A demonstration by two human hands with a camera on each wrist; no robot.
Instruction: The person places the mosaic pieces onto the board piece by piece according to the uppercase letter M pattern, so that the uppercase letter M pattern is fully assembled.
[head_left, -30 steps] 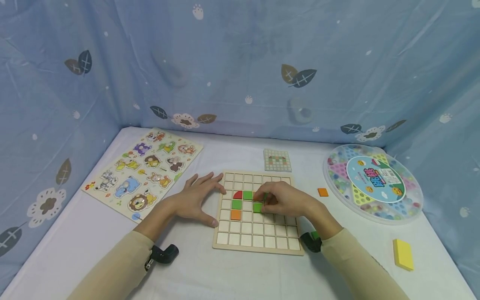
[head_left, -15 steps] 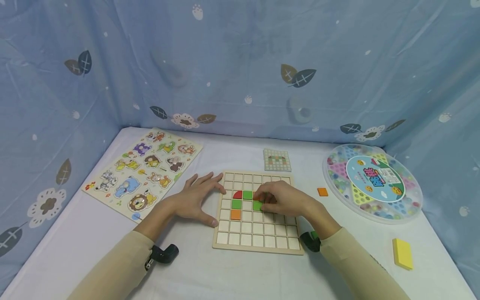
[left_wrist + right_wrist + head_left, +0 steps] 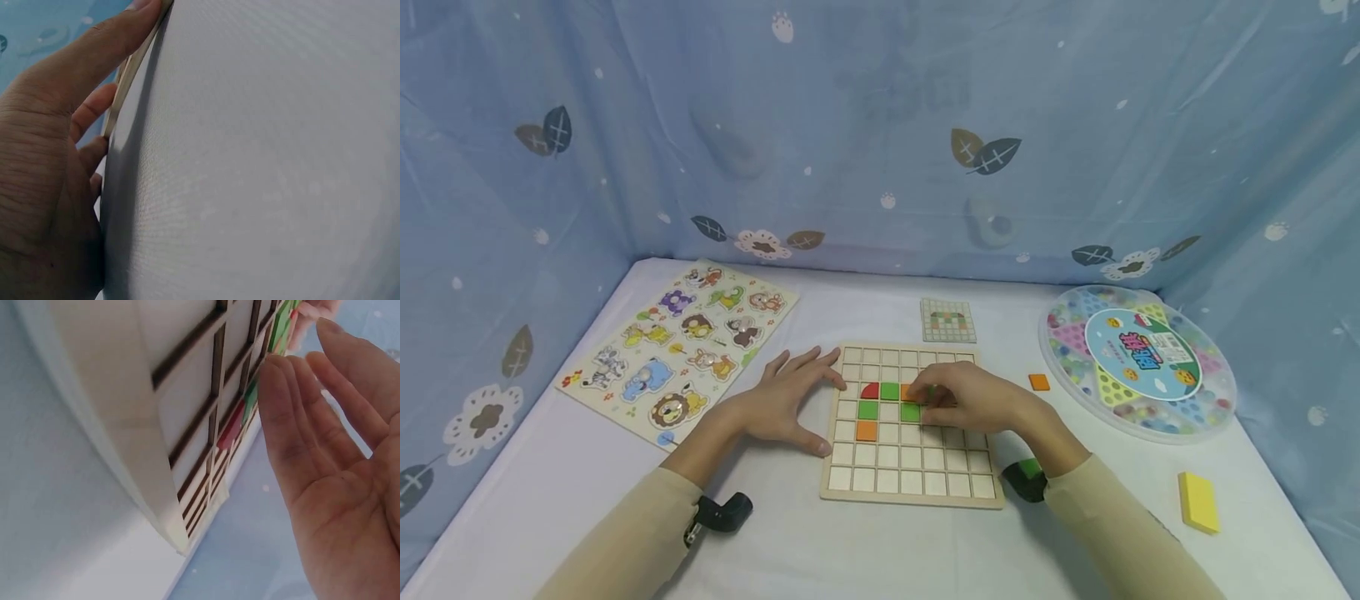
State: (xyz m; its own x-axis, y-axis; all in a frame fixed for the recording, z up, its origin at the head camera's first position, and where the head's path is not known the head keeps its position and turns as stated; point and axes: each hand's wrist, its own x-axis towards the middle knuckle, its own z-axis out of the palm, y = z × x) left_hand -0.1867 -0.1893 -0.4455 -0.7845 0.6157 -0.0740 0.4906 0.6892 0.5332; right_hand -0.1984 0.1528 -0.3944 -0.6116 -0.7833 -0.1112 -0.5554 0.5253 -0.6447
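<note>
A wooden grid board [image 3: 898, 500] lies on the table in front of me. In its squares are a red tile with a rounded corner [image 3: 870, 391], green tiles [image 3: 890, 391] and an orange tile [image 3: 867, 430]. My left hand [image 3: 782, 408] is spread at the board's left side, with thumb and fingers touching its edge; the left wrist view shows the thumb [image 3: 115, 47] at the rim. My right hand [image 3: 973, 398] is over the board, fingertips at another orange tile [image 3: 908, 392], thumb near a green tile [image 3: 910, 412]. In the right wrist view its fingers [image 3: 294, 419] are nearly straight. The hand partly hides tiles beneath it.
A pattern card [image 3: 949, 321] lies behind the board. To the right are a loose orange tile [image 3: 1039, 382], a round marble game box [image 3: 1138, 362] and a yellow block [image 3: 1198, 503]. A green piece [image 3: 1028, 468] lies by the right wrist. An animal puzzle [image 3: 677, 350] lies left.
The head view has shifted slightly. The orange tile at my right fingertips shows more than before, and the fingers have eased a little off it. My left hand has stayed at the board's edge.
</note>
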